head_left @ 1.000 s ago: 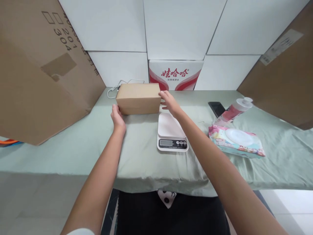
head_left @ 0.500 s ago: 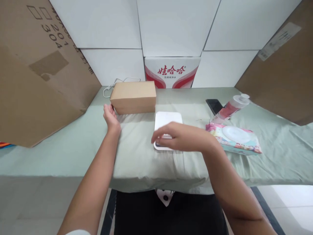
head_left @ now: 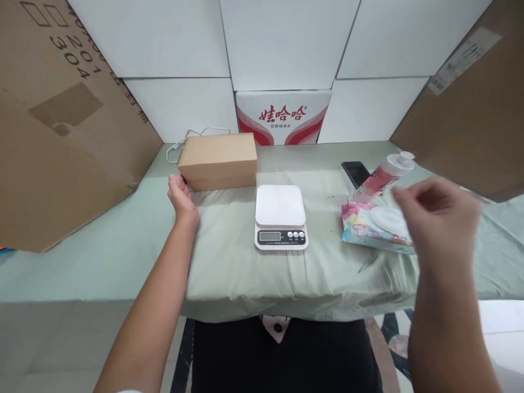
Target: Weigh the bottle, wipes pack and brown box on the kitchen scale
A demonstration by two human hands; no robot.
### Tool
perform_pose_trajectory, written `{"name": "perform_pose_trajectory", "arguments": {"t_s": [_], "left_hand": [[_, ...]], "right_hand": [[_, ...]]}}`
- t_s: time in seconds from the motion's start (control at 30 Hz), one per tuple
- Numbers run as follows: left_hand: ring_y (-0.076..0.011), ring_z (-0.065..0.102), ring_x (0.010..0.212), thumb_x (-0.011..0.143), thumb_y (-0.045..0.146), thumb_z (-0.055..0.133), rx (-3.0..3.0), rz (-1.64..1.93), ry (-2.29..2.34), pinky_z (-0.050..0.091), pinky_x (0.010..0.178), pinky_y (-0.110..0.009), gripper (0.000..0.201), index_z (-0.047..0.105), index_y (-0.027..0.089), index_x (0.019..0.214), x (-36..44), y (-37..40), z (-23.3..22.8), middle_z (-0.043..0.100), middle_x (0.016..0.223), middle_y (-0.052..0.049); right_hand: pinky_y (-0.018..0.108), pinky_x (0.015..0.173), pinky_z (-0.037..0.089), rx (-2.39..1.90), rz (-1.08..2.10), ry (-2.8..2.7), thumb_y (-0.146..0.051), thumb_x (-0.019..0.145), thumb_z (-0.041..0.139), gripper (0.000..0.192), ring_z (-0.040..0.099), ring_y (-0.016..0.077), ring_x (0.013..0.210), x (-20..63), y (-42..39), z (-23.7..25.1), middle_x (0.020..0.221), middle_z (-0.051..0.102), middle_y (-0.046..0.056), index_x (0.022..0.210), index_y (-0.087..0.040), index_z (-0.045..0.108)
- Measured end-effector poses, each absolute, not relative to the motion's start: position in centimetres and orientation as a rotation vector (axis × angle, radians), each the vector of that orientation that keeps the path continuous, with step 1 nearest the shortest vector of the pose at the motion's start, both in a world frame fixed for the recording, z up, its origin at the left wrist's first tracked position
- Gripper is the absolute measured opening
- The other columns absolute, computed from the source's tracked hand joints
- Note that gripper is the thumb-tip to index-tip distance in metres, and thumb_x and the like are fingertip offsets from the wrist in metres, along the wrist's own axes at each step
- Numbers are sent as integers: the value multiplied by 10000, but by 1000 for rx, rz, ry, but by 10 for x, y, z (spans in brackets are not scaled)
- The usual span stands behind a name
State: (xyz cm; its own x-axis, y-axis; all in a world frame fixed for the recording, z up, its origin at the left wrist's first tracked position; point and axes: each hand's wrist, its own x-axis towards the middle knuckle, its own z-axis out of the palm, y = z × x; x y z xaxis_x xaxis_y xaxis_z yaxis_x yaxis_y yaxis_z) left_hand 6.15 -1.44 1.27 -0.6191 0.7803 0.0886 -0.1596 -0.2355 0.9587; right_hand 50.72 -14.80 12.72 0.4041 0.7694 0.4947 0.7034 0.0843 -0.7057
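Note:
My left hand (head_left: 182,201) is at the lower left corner of a plain brown cardboard box (head_left: 219,173), its loosely bent, parted fingers against the box's left side; some fingertips are hidden. A white digital kitchen scale (head_left: 280,210) lies flat in the middle, its grey display and round buttons facing me and nothing on its platform. Over the right side of the cloth, my right hand (head_left: 444,221) is raised and blurred, fingers curled towards the thumb; whether it holds anything is unclear. It partly covers a pack of wet wipes (head_left: 370,226) with a white lid.
Behind the wipes, a pink-labelled bottle (head_left: 385,176) leans beside a black phone (head_left: 355,173). A white cable (head_left: 174,147) runs behind the brown box. Large cardboard panels flank the green cloth (head_left: 102,245), and a red-and-white carton (head_left: 282,117) stands at the back.
My right hand has swung from over the scale to the right, above the wipes, uncovering the scale's display. My left hand stays by the box. The view has shifted slightly.

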Motion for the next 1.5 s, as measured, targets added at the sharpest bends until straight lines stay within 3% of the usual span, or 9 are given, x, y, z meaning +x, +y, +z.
{"name": "perform_pose_trajectory", "arguments": {"t_s": [0.07, 0.17, 0.27, 0.43, 0.7, 1.0, 1.17, 1.33, 1.5], "left_hand": [[-182, 460, 1599, 1133, 495, 212, 790, 1903, 1393, 310, 1344, -329, 702, 547, 72, 1583, 57, -12, 9, 496, 1707, -156], [-209, 433, 1618, 1098, 578, 284, 809, 1896, 1409, 278, 1367, -387, 692, 605, 161, 1548, 53, -9, 3, 528, 1689, -131], [-220, 418, 1627, 1078, 623, 293, 795, 1887, 1430, 255, 1375, -418, 718, 606, 180, 1549, 53, -9, 2, 524, 1694, -119], [-199, 433, 1617, 1099, 574, 255, 724, 1895, 1434, 242, 1374, -404, 688, 606, 180, 1540, 57, -10, 6, 525, 1695, -108], [-184, 504, 1569, 1134, 484, 243, 721, 1930, 1366, 318, 1341, -362, 648, 595, 103, 1523, 62, -10, 9, 529, 1681, -164], [-176, 466, 1597, 1106, 539, 298, 751, 1946, 1401, 336, 1318, -305, 673, 542, 132, 1583, 54, -7, 5, 495, 1707, -165], [-196, 469, 1598, 1079, 653, 316, 793, 1945, 1402, 329, 1328, -328, 752, 546, 146, 1585, 55, -6, 4, 507, 1696, -171], [-165, 453, 1603, 1104, 579, 267, 763, 1921, 1434, 317, 1338, -342, 679, 521, 207, 1612, 56, -9, 8, 510, 1706, -111], [-165, 396, 1636, 1105, 526, 231, 712, 1911, 1482, 262, 1359, -335, 693, 464, 168, 1651, 55, -12, 12, 446, 1745, -135]], "right_hand": [[432, 599, 438, -1723, -19, -1080, -451, 744, 903, 333, 554, 185, 616, 541, -127, 127, 905, 739, 102, 805, -304, 611], [452, 603, 441, -1778, 268, -1122, -450, 710, 938, 402, 572, 205, 634, 577, -92, 122, 1053, 775, 182, 1020, -304, 728], [440, 597, 437, -1783, 533, -1256, -391, 708, 936, 342, 531, 193, 583, 587, -67, 114, 887, 766, 151, 983, -264, 778], [401, 566, 422, -1828, 645, -1285, -272, 699, 919, 216, 505, 164, 538, 573, -56, 103, 706, 687, 73, 823, -231, 748], [381, 670, 494, -1501, 414, -1334, -412, 722, 893, 319, 594, 191, 723, 501, -68, 116, 896, 741, 63, 932, -225, 741], [325, 616, 438, -1169, 549, -1534, -557, 761, 875, 424, 525, 168, 695, 372, -54, 90, 803, 635, 4, 937, -252, 640], [325, 642, 431, -1162, 592, -1513, -634, 789, 831, 474, 512, 178, 731, 364, -53, 71, 843, 609, 10, 978, -260, 611], [332, 663, 450, -1156, 657, -1483, -706, 771, 824, 542, 529, 186, 752, 362, -55, 68, 864, 623, 15, 999, -258, 622], [328, 633, 439, -1114, 688, -1506, -715, 774, 834, 574, 511, 177, 721, 360, -54, 63, 851, 612, 12, 1091, -264, 676]]}}
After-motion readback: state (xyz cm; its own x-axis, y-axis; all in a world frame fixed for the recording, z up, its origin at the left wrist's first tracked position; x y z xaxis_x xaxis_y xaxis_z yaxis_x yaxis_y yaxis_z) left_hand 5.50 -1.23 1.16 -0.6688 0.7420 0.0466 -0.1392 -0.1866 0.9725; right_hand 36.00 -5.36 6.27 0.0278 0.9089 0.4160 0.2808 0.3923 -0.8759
